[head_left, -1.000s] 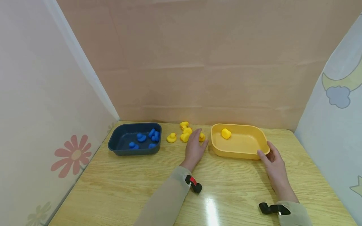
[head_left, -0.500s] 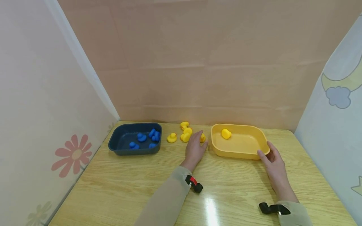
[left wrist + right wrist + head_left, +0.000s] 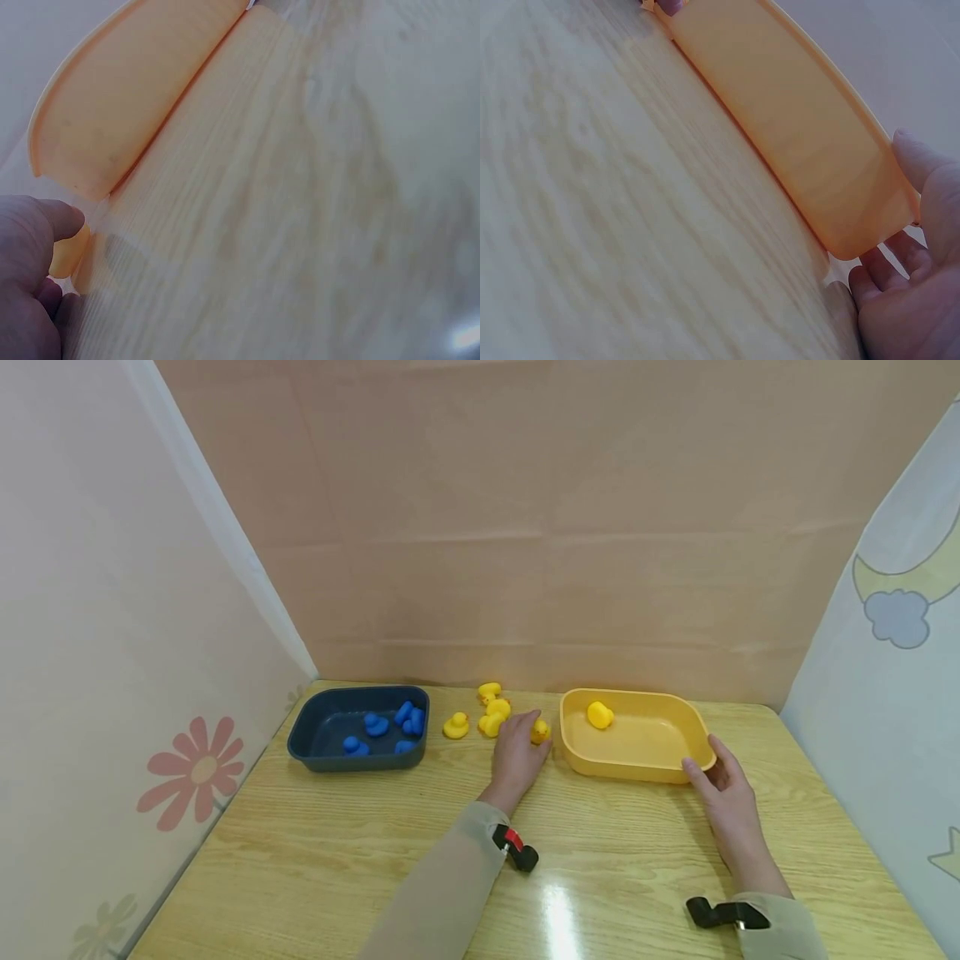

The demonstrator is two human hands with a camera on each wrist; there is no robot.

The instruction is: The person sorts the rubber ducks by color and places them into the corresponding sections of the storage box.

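We have a small yellow duck (image 3: 540,731) under the fingertips of our left hand (image 3: 517,756), on the wooden table (image 3: 337,843) just left of the yellow tray (image 3: 637,768) and almost touching its near-left corner. In the left wrist view our thumb and a finger curl round a yellow piece (image 3: 69,255) that we take for the same duck, so we judge the hand to be pinching it, though little of it shows. It looks like a light, hollow toy, probably soft and a bit springy, smooth enough to squirt out of a hard squeeze; a gentle pinch across the body should hold it best.

Our right hand (image 3: 723,797) rests at the tray's near-right corner, fingers relaxed and fairly straight against the wall, thumb on the near side; the right wrist view shows the same loose touch on the tray wall (image 3: 810,150). One yellow duck (image 3: 598,714) already lies inside the tray.

Three more yellow ducks (image 3: 487,714) sit in a loose cluster just behind and left of our left hand, near enough to knock. Further left stands a dark blue tray (image 3: 360,760) holding blue ducks (image 3: 390,727). The tray wall is low, and the table in front of both trays gives us open room.
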